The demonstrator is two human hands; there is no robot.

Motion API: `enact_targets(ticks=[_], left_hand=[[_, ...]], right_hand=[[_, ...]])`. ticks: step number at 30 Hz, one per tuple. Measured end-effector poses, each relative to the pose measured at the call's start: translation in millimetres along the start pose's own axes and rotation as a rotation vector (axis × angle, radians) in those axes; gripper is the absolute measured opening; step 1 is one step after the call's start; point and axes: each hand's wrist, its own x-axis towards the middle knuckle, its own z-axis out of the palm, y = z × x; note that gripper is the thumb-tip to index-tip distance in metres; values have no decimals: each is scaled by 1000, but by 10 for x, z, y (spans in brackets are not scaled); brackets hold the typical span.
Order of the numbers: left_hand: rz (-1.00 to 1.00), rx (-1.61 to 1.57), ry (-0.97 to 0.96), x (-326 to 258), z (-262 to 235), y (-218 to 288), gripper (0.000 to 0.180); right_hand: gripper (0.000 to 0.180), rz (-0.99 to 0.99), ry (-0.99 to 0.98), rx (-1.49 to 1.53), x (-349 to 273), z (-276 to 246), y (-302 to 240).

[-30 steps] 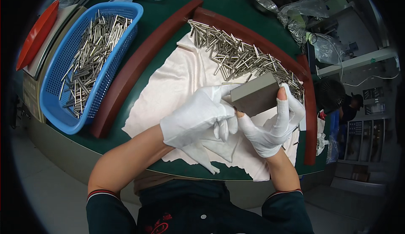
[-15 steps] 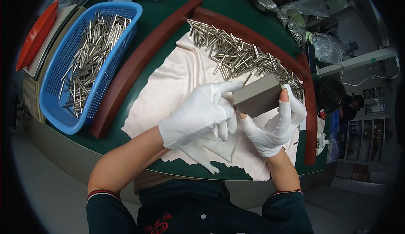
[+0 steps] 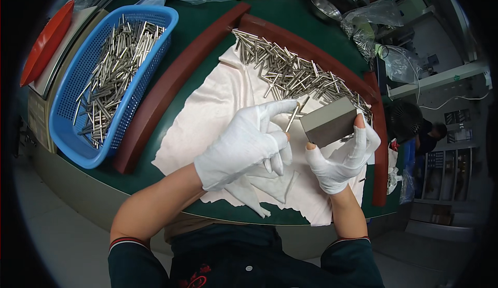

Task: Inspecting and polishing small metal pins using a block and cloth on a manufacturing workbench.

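Note:
My left hand (image 3: 249,137), in a white glove, holds a thin metal pin (image 3: 292,118) between thumb and index finger. In my right hand (image 3: 340,158), gloved with thumb and a fingertip bare, is a grey rectangular block (image 3: 330,122), gripped at its edges. A small gap separates pin and block. Both hands are above a pale pink cloth (image 3: 192,114). Beyond them, a heap of metal pins (image 3: 290,70) lies along the cloth's far side. A loose piece of white cloth (image 3: 275,187) lies under my wrists.
Dark red bars (image 3: 181,83) frame the cloth on the green table (image 3: 207,21). At the left stands a blue perforated basket (image 3: 59,117) of pins, beside a red tray (image 3: 47,44). A metal bowl (image 3: 326,8) and plastic bags (image 3: 399,62) are at the far right. A person (image 3: 431,135) is in the background.
My right hand has moved the block slightly right and down, away from my left fingers. The pin in my left hand now shows clearly.

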Motion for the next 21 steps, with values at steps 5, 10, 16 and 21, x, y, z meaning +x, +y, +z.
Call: enact_targets(ticks=[5, 10, 16, 21], left_hand=[[24, -58, -41, 10, 5, -48, 58], [21, -86, -67, 44, 20, -82, 58], [6, -151, -86, 86, 26, -119, 58], [-4, -151, -73, 25, 25, -47, 57]], right_hand=[[96, -31, -16, 30, -4, 13, -35], [96, -18, -9, 45, 75, 54, -90], [95, 25, -10, 113, 52, 44, -111], [95, 91, -37, 94, -58, 43, -112]])
